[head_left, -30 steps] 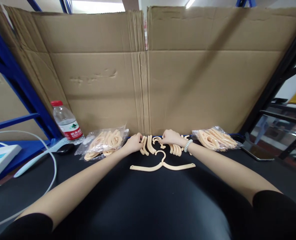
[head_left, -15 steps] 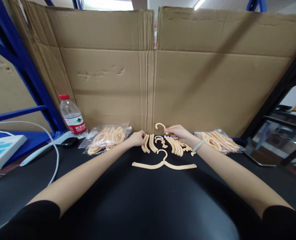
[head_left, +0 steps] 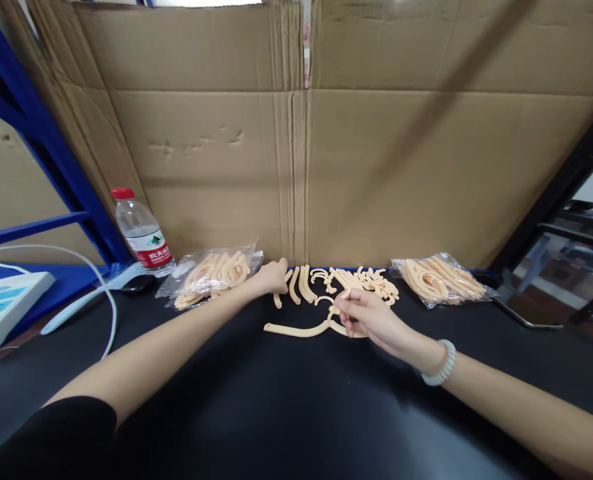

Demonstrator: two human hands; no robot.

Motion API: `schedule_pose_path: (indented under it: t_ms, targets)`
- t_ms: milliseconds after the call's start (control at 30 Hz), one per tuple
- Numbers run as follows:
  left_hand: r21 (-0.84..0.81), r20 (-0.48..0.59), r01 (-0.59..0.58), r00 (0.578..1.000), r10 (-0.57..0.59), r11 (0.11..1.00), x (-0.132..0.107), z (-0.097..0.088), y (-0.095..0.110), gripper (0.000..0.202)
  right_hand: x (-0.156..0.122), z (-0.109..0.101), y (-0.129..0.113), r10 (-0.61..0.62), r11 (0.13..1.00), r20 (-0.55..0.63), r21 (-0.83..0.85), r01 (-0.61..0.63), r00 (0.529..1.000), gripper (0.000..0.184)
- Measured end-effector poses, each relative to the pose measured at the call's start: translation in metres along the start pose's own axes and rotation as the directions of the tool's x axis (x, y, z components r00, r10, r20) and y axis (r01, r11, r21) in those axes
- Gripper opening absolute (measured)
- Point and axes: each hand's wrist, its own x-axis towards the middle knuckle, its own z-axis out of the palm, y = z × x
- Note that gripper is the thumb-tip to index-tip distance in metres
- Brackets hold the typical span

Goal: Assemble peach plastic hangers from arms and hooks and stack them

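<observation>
My left hand (head_left: pixel 273 277) pinches a curved beige hanger arm (head_left: pixel 277 301), whose lower end shows below the fingers. It is at the left end of a row of similar loose arms (head_left: pixel 295 288). My right hand (head_left: pixel 365 316) is closed, thumb against fingers, on a beige hanger hook (head_left: pixel 345 293), mostly hidden by the fingers. Just beneath it lies a hanger (head_left: pixel 296 331) with a hook and two spread arms, its right arm partly covered by the hand. Behind are loose hooks (head_left: pixel 320 274) and a pile of small beige parts (head_left: pixel 379 283).
Clear plastic bags of beige parts lie at left (head_left: pixel 216 277) and right (head_left: pixel 439 279). A red-capped water bottle (head_left: pixel 143 233) stands at the back left, near a white cable (head_left: pixel 111 320). Cardboard (head_left: pixel 201 147) walls off the back of the black table (head_left: pixel 256 413).
My right hand has come back toward me with the hook, from above the loose parts to over the hanger. My left hand has shifted slightly left, with a hanger arm now showing below it.
</observation>
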Motion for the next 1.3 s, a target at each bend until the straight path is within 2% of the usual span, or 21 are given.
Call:
schedule_pose_path:
  t_ms: [167, 300, 400, 467, 500, 633, 833, 1067, 1300]
  targets:
    - [-0.159, -0.082, -0.087, 0.994, 0.075, 0.983, -0.022, -0.021, 0.004, 0.025, -0.014, 0.012, 0.009, -0.062, 0.998, 0.019, 0.003, 0.062, 0.998, 0.043]
    - [-0.403, -0.114, -0.267, 0.964, 0.241, 0.875, -0.066, -0.025, 0.014, 0.019, -0.019, 0.014, 0.012, -0.101, 0.992, 0.043, 0.078, 0.098, 0.994, 0.037]
    - [-0.552, -0.176, -0.35, 0.936, 0.305, 0.756, -0.101, -0.008, 0.02, 0.011, -0.021, 0.016, 0.017, -0.123, 0.985, 0.071, 0.126, 0.114, 0.99, 0.032]
    - [-0.754, -0.298, -0.417, 0.906, 0.302, 0.508, -0.12, 0.011, 0.02, 0.015, -0.022, 0.016, 0.021, -0.129, 0.981, 0.078, 0.158, 0.116, 0.989, 0.029]
    - [-0.797, -0.328, -0.423, 0.902, 0.28, 0.431, -0.127, 0.021, 0.018, 0.015, -0.022, 0.016, 0.024, -0.126, 0.979, 0.078, 0.171, 0.111, 0.989, 0.028]
    - [-0.824, -0.393, -0.459, 0.885, 0.248, 0.332, -0.144, 0.052, 0.01, 0.01, -0.024, 0.015, 0.028, -0.063, 0.98, 0.086, 0.195, 0.045, 0.994, 0.023]
    - [-0.799, -0.442, -0.505, 0.862, 0.25, 0.327, -0.15, 0.064, 0.006, 0.019, -0.026, 0.012, 0.025, -0.056, 0.964, 0.1, 0.265, 0.027, 0.993, 0.018]
    - [-0.706, -0.501, -0.557, 0.829, 0.247, 0.437, -0.149, 0.065, 0.004, 0.015, -0.029, 0.012, 0.023, 0.028, 0.93, 0.297, 0.342, -0.133, 0.954, 0.019]
    - [-0.669, -0.501, -0.567, 0.822, 0.272, 0.48, -0.149, 0.068, 0.001, 0.012, -0.03, 0.012, 0.022, 0.077, 0.925, 0.294, 0.335, -0.178, 0.953, 0.02]
